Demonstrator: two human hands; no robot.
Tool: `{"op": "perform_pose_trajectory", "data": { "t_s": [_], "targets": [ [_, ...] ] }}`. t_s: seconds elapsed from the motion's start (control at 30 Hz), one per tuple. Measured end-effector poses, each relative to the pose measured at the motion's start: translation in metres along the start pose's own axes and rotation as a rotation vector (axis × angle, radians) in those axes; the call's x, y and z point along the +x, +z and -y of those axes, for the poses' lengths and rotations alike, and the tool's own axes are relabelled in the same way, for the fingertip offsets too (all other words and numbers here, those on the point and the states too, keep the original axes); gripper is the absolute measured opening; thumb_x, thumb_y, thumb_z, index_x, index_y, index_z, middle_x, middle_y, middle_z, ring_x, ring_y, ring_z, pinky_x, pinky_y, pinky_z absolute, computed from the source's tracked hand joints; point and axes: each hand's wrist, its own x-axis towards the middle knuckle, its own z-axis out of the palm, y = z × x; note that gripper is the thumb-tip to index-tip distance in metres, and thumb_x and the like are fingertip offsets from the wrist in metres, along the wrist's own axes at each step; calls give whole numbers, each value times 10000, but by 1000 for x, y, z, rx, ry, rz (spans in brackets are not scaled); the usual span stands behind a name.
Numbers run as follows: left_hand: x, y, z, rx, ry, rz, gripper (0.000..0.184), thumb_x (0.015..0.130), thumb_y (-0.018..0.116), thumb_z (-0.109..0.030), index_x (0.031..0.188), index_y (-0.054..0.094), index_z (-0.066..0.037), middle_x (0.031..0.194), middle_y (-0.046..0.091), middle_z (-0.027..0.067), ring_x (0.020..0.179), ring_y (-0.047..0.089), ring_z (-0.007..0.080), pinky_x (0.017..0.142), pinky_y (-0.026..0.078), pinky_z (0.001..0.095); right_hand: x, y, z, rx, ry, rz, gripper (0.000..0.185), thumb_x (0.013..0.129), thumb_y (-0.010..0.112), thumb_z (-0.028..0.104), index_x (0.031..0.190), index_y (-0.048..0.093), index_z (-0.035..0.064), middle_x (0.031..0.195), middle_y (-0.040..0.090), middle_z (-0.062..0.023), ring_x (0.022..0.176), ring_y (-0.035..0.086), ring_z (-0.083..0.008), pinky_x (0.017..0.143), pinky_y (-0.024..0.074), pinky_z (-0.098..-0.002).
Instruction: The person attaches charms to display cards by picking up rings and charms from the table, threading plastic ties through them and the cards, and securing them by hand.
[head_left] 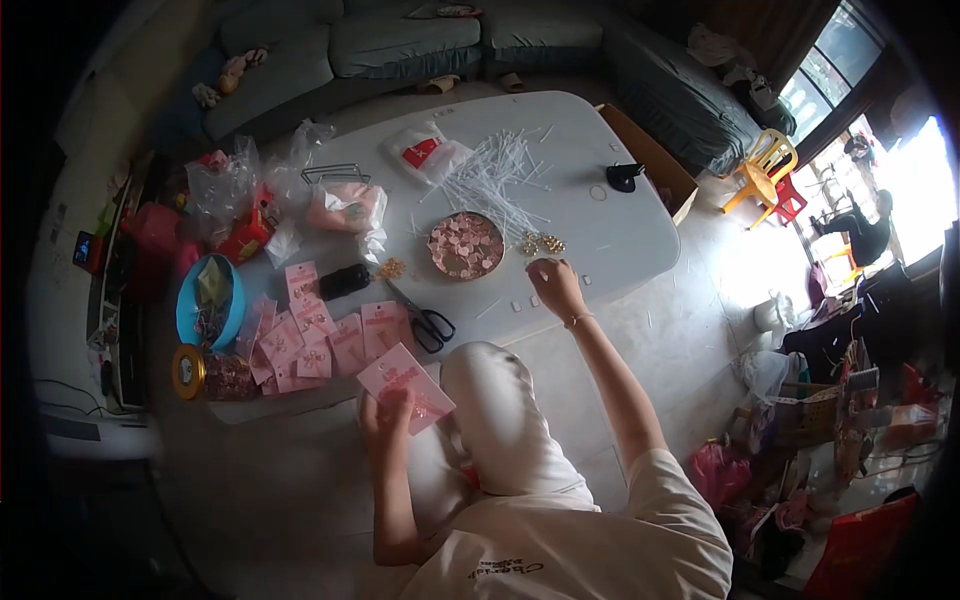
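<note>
Holding station at the bench (640, 225), left to right. Jar (214, 374) sits by the near left corner; an elbow bump could roll it off if, as it seems, it lies on its side. Cards (282, 340) overlap along the near edge; a sleeve brush might slide some down. Left hand (388, 412) pinches one card (408, 386) off the near edge, over the lap; a loose grip could drop or crease it. Scissors (433, 328) lie at the near edge, handles outward; a knee knock could tip them. Dish (467, 278) of pink pieces stands mid-bench; a forearm catch might spill it. Right hand (553, 283), fingers bent together near the near edge, can't tell if holding anything; gold beads (543, 243) just beyond could scatter if nudged.
</note>
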Motion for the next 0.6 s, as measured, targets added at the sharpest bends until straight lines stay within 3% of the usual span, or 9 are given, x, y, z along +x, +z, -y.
{"op": "perform_pose_trajectory", "data": {
  "t_s": [0.03, 0.2, 0.37, 0.6],
  "targets": [
    [-2, -2, 4, -48, -28, 2, 276, 834, 634, -143, 1048, 534, 0, 919, 588, 81, 764, 543, 122, 673, 465, 226, 11, 3, -5, -91, 2, 21, 233, 827, 511, 225, 831, 681, 67, 887, 662, -65, 833, 560, -260, 754, 418, -357],
    [-11, -5, 18, -26, 11, 9, 304, 818, 646, -130, 1064, 522, -2, 918, 584, 71, 743, 537, 119, 668, 468, 235, 67, 28, -1, -486, 150, 106, 269, 804, 512, 291, 765, 685, 88, 805, 665, -62, 772, 563, -255, 772, 384, -344],
    [-17, 1, 18, 20, 24, 80, 298, 824, 636, -126, 1068, 516, -3, 921, 582, 81, 732, 537, 125, 656, 470, 232, 67, 42, -22, -206, 244, 178, 314, 780, 525, 343, 703, 673, 76, 704, 654, -57, 677, 564, -257, 788, 360, -329],
    [-22, 8, 12, -43, 84, 94, 291, 825, 635, -130, 1062, 519, -6, 908, 587, 88, 729, 538, 131, 644, 468, 231, 60, 1, -36, -31, 333, 214, 314, 761, 534, 338, 675, 666, 66, 663, 643, -74, 613, 553, -277, 752, 384, -361]
  ]
}}
